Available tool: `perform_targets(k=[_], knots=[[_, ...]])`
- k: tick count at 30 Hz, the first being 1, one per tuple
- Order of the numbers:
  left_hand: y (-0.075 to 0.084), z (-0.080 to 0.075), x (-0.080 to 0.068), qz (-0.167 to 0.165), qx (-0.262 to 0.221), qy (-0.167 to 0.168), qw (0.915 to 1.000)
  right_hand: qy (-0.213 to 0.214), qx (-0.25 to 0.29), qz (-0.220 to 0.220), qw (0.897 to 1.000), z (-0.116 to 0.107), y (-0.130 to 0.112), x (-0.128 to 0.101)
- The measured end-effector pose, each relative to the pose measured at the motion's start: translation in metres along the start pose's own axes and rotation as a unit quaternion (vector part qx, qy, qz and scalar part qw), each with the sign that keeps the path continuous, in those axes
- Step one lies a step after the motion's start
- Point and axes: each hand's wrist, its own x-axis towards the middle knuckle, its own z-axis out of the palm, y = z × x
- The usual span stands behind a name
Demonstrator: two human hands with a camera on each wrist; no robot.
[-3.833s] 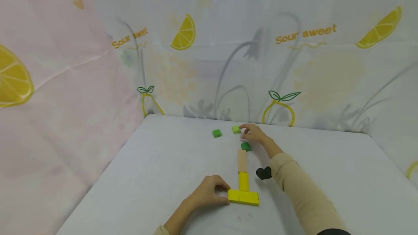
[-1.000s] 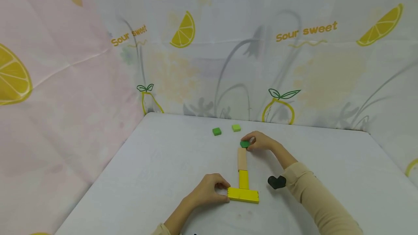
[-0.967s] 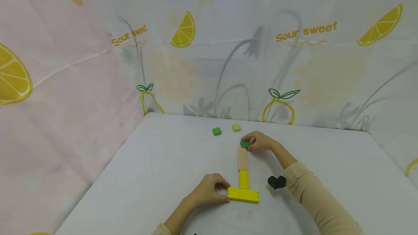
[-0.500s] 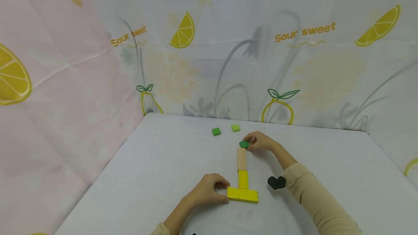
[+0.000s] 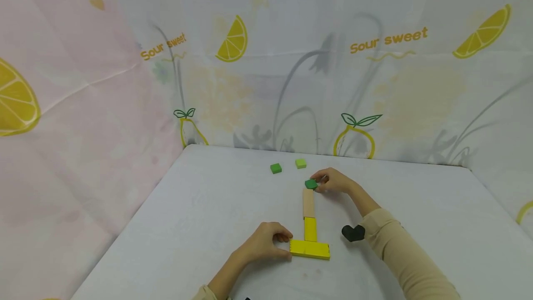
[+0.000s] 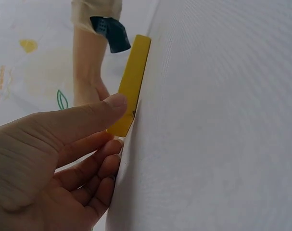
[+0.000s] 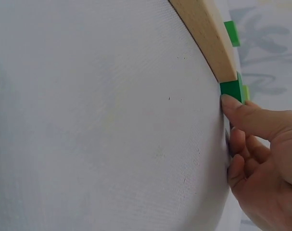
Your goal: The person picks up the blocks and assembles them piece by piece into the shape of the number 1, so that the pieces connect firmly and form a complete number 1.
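On the white table [image 5: 200,207], a row of flat blocks runs away from the person. Nearest lies a wide yellow block [image 5: 310,250], set crosswise. A smaller yellow block [image 5: 310,229] stands end-on against its far edge, and a plain wooden block [image 5: 308,203] continues the line beyond that.

At the far end of the wooden block sits a dark green block [image 5: 310,184]. The right hand [image 5: 333,182] has its grip clamped on this piece: the thumb tip presses one side, as the right wrist view shows, with the remaining fingers curled behind. In that view the green block [image 7: 232,90] touches the end of the wooden block [image 7: 203,33].

The left hand [image 5: 264,243] rests at the left end of the wide yellow block. Its grip is closed on that block, thumb on the top face and fingers curled against the end; the left wrist view confirms the thumb lying on the yellow block [image 6: 131,86].

Two loose pieces lie well apart from the row, near the back of the table: a green square [image 5: 275,168] and, just beside it, a lighter green square [image 5: 300,163]. A black heart-shaped piece [image 5: 353,232] lies right of the smaller yellow block, beside the right forearm in its beige sleeve [image 5: 399,253]. A printed lemon-pattern cloth [image 5: 374,73] forms the backdrop.
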Motion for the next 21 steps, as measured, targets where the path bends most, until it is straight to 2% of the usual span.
perform_targets(k=[8, 17, 21], knots=[[-0.002, -0.002, 0.001, -0.002, -0.005, 0.000, 1.0000, -0.007, -0.003, 0.001, 1.000, -0.001, 0.000, 0.001], [-0.006, -0.015, 0.004, 0.003, -0.012, 0.016, 0.9998, -0.004, -0.006, -0.006, 1.000, -0.001, 0.001, 0.002], [-0.008, -0.022, 0.009, 0.007, -0.003, 0.026, 0.9996, -0.009, 0.018, -0.014, 1.000, -0.002, 0.010, 0.003]])
